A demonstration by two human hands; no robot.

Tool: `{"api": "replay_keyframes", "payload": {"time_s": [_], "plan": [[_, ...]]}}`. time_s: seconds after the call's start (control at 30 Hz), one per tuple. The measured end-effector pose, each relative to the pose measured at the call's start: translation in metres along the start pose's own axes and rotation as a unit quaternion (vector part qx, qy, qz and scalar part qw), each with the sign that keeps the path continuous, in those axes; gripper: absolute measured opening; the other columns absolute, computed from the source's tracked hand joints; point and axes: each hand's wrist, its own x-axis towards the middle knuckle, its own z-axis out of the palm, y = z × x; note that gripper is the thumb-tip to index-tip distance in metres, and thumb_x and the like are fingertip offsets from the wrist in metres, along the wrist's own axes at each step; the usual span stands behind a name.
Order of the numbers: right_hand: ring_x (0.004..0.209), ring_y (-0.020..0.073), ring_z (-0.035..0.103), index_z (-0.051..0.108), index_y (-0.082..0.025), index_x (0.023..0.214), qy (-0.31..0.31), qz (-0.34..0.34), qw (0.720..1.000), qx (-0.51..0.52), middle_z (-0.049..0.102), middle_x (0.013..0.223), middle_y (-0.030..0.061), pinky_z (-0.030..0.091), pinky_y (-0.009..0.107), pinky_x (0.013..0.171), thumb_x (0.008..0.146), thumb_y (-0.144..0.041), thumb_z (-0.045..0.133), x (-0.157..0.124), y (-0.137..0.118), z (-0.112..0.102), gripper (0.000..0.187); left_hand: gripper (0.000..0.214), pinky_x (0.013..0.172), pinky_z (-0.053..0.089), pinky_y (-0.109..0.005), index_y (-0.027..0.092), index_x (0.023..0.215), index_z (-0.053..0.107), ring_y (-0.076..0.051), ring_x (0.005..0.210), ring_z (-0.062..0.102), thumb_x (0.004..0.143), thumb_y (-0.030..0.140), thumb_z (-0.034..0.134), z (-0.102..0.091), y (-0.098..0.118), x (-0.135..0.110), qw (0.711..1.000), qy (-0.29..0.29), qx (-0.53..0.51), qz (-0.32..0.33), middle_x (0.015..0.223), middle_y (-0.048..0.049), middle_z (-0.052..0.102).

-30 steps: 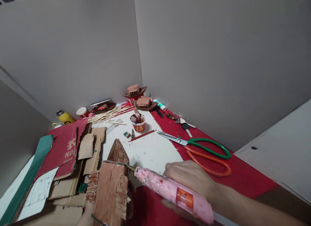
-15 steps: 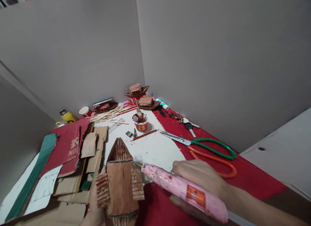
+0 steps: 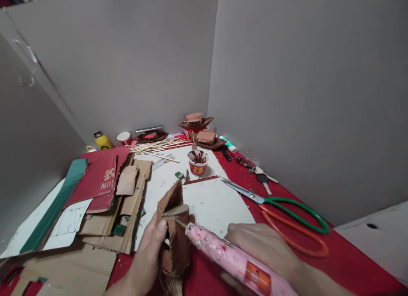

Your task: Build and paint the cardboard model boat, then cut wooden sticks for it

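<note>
In my left hand (image 3: 148,247) is a brown-painted cardboard model boat (image 3: 178,253), tipped on its side at the front of the table; the thumb presses its near side. My right hand (image 3: 264,249) is wrapped round a pink glue gun (image 3: 219,253) with an orange switch. The gun's nozzle points left and meets, or nearly meets, the boat's cabin edge. Part of the right fingers is hidden behind the gun. A paper cup (image 3: 198,168) with brown paint inside stands beyond the boat, with a red pencil (image 3: 202,179) just in front of it.
Large scissors (image 3: 251,195) with green and orange handles lie to the right, near keys (image 3: 263,178). Cardboard sheets (image 3: 95,181) are piled on the left. Thin wooden sticks (image 3: 153,146) and finished-looking model boats (image 3: 205,138) sit at the back by the grey walls (image 3: 287,96).
The boat has been turned from roof-up onto its side, and my left thumb now shows on it. The glue gun's nozzle is now at the cabin edge. The whole view has shifted.
</note>
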Motion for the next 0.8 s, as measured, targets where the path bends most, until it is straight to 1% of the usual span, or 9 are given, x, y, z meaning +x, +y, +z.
{"api": "replay_keyframes", "payload": {"time_s": [0.07,0.17,0.27,0.33,0.43,0.5,0.57,0.67,0.8], "plan": [[0.037,0.0091,0.018,0.038,-0.021,0.050,0.007,0.005,1.000,-0.013,0.032,0.041,-0.0042,0.013,0.030,0.040,0.079,-0.048,0.059,-0.002,-0.002,0.000,0.045,0.053,0.117,0.018,-0.036,0.024,0.138,0.050,-0.024,0.139,0.034,0.093,0.051,0.041,0.001,0.002,-0.002,1.000,-0.010,0.024,0.008,0.146,-0.0025,0.049],[0.041,0.0102,0.023,0.040,-0.021,0.054,0.044,0.012,0.999,-0.015,0.034,0.046,-0.0036,0.019,0.029,0.044,0.085,-0.041,0.054,-0.006,-0.004,0.002,0.040,0.056,0.119,0.012,-0.033,0.025,0.144,0.039,-0.020,0.143,0.024,0.094,0.050,0.038,0.004,0.007,-0.004,0.999,-0.019,0.036,0.009,0.153,-0.0007,0.038],[0.044,0.0107,0.030,0.043,-0.021,0.058,0.097,-0.020,0.995,0.005,0.038,0.050,-0.0030,0.024,0.027,0.048,0.092,-0.037,0.046,-0.005,-0.004,0.004,0.038,0.058,0.119,0.012,-0.032,0.023,0.147,0.033,-0.020,0.144,0.023,0.095,0.047,0.039,0.005,0.013,-0.005,0.998,-0.043,0.024,0.027,0.155,-0.0016,0.035],[0.041,0.0098,0.026,0.040,-0.020,0.055,0.113,-0.014,0.993,0.002,0.033,0.046,-0.0040,0.022,0.027,0.045,0.091,-0.042,0.046,0.000,-0.005,0.004,0.043,0.059,0.118,0.016,-0.033,0.023,0.148,0.030,-0.021,0.143,0.026,0.095,0.045,0.041,0.006,0.016,-0.005,0.996,-0.068,0.005,0.050,0.155,-0.0019,0.035],[0.036,0.0075,0.014,0.030,-0.019,0.048,0.051,0.036,0.998,0.009,0.023,0.041,-0.0056,0.014,0.027,0.039,0.084,-0.047,0.056,0.010,-0.008,-0.002,0.052,0.059,0.117,0.019,-0.032,0.025,0.148,0.030,-0.021,0.142,0.027,0.094,0.042,0.045,0.007,0.018,-0.006,0.996,-0.071,0.002,0.054,0.154,-0.0013,0.035],[0.035,0.0067,0.012,0.027,-0.019,0.047,0.012,0.045,0.998,0.039,0.020,0.040,-0.0059,0.013,0.027,0.037,0.081,-0.045,0.060,0.013,-0.009,-0.006,0.054,0.058,0.116,0.018,-0.030,0.025,0.148,0.032,-0.020,0.143,0.026,0.094,0.041,0.046,0.008,0.019,-0.007,0.998,-0.057,0.011,0.039,0.155,-0.0008,0.035],[0.036,0.0078,0.020,0.032,-0.020,0.048,0.022,0.036,0.996,0.078,0.026,0.041,-0.0050,0.018,0.026,0.039,0.084,-0.044,0.057,0.011,-0.009,-0.008,0.050,0.057,0.116,0.017,-0.030,0.025,0.148,0.031,-0.020,0.143,0.025,0.094,0.039,0.046,0.010,0.021,-0.007,0.998,-0.056,0.015,0.040,0.155,-0.0005,0.033],[0.045,0.0116,0.038,0.042,-0.021,0.057,0.059,0.023,0.991,0.114,0.041,0.050,-0.0015,0.030,0.026,0.048,0.091,-0.041,0.047,0.002,-0.008,-0.005,0.041,0.054,0.115,0.019,-0.028,0.029,0.147,0.032,-0.019,0.141,0.029,0.095,0.037,0.045,0.012,0.025,-0.006,0.995,-0.079,0.005,0.066,0.155,0.0020,0.034],[0.051,0.0129,0.044,0.045,-0.021,0.062,0.060,0.012,0.990,0.126,0.048,0.057,0.0001,0.033,0.027,0.053,0.094,-0.035,0.044,-0.003,-0.009,-0.001,0.034,0.051,0.115,0.016,-0.024,0.034,0.145,0.033,-0.016,0.143,0.025,0.096,0.035,0.045,0.012,0.025,-0.007,0.994,-0.076,0.016,0.076,0.155,0.0062,0.034]]}}
